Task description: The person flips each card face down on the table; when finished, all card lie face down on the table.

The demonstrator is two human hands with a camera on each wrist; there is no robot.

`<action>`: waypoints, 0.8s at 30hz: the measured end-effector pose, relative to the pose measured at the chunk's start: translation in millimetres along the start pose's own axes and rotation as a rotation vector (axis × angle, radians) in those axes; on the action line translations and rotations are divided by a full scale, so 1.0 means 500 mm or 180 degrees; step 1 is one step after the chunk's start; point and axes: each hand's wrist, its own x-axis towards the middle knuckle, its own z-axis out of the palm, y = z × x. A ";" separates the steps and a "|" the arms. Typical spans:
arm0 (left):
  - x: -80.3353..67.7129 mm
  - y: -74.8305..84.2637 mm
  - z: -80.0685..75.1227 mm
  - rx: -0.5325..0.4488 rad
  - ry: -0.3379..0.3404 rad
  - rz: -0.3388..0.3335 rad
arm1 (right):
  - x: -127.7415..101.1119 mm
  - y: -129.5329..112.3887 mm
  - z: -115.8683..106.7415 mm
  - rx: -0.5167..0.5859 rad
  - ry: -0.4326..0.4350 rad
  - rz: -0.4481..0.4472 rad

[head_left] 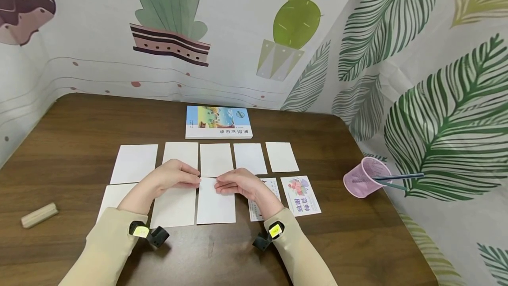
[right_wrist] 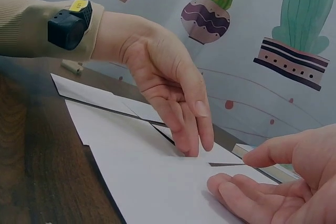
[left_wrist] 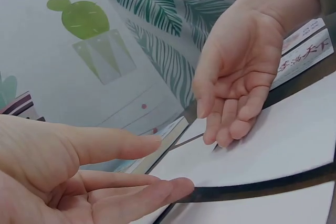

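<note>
In the head view two rows of paper cards lie on the brown table. My left hand (head_left: 171, 179) is over a cream card (head_left: 174, 211) in the front row, its fingertips at the top left corner of a white card (head_left: 216, 208). Over that white card's upper right part are the fingers of my right hand (head_left: 243, 184), partly hiding a printed card (head_left: 273, 189). In the left wrist view the left thumb and fingers are extended with a gap between them. The right fingertips rest close on the white card in that view, held loosely together. Nothing shows between either hand's fingers.
A flower-printed card (head_left: 300, 195) ends the front row at the right. Blank cards, such as the back-row one (head_left: 282, 157), lie behind. A book (head_left: 218, 122) is at the back, a pink pen cup (head_left: 359, 180) at the right edge, a pale block (head_left: 39, 215) at left.
</note>
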 end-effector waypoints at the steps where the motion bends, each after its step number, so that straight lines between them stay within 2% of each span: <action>1: 0.000 0.001 -0.001 -0.0010 -0.0008 0.0002 | 0.001 0.000 0.000 0.0001 0.0000 -0.0002; 8: -0.003 0.006 0.000 -0.0061 -0.0004 0.0033 | 0.001 -0.001 -0.001 -0.0036 -0.0026 -0.0030; 14: 0.006 0.000 0.009 -0.0207 -0.0114 0.0132 | -0.007 -0.006 -0.013 -0.0165 0.0026 -0.0119; 21: 0.014 -0.007 0.020 -0.0447 -0.0220 0.0338 | -0.033 -0.013 -0.061 -0.0197 0.0135 -0.0204; 24: 0.021 -0.010 0.034 -0.0565 -0.0257 0.0345 | -0.046 -0.012 -0.091 -0.0192 0.0211 -0.0185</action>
